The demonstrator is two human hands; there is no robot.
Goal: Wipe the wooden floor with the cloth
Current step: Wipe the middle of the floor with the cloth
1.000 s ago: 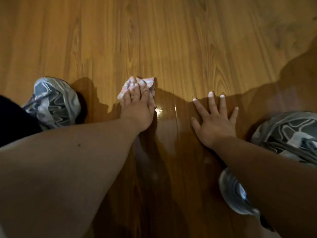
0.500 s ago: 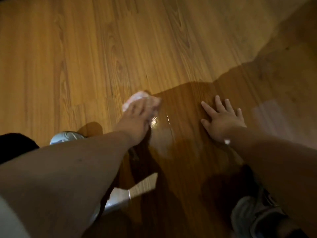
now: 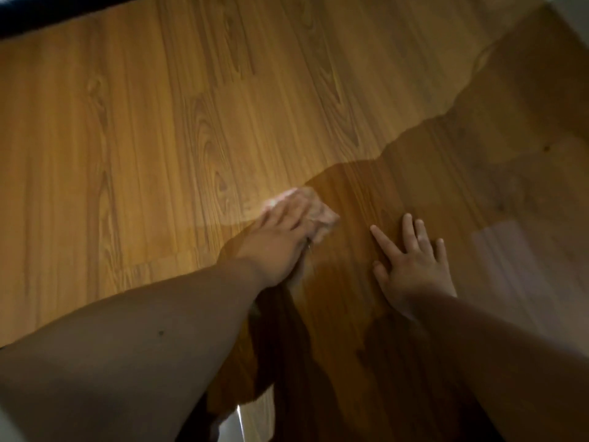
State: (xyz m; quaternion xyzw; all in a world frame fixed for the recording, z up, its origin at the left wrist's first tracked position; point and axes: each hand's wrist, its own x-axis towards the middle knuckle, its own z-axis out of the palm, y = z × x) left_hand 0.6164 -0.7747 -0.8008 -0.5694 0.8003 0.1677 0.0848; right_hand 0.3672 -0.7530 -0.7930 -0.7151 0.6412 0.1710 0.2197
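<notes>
A small pale pinkish cloth (image 3: 320, 215) lies bunched on the wooden floor (image 3: 159, 129) near the middle of the view. My left hand (image 3: 280, 240) presses down on it, fingers stretched over the cloth, which shows past the fingertips. The cloth and fingers are blurred. My right hand (image 3: 411, 266) rests flat on the floor to the right of the cloth, fingers spread, holding nothing. Both forearms reach in from the bottom edge.
A dark strip (image 3: 47, 14) runs along the top left edge. My shadow darkens the floor around and behind the hands. A pale reflection (image 3: 516, 260) lies on the floor at the right. A pale wall or skirting shows at the top right corner (image 3: 573, 14).
The view has tilted forward, so the shoes have dropped out of sight. My left hand and the cloth have slid farther out across the floor. The right hand stays planted.
</notes>
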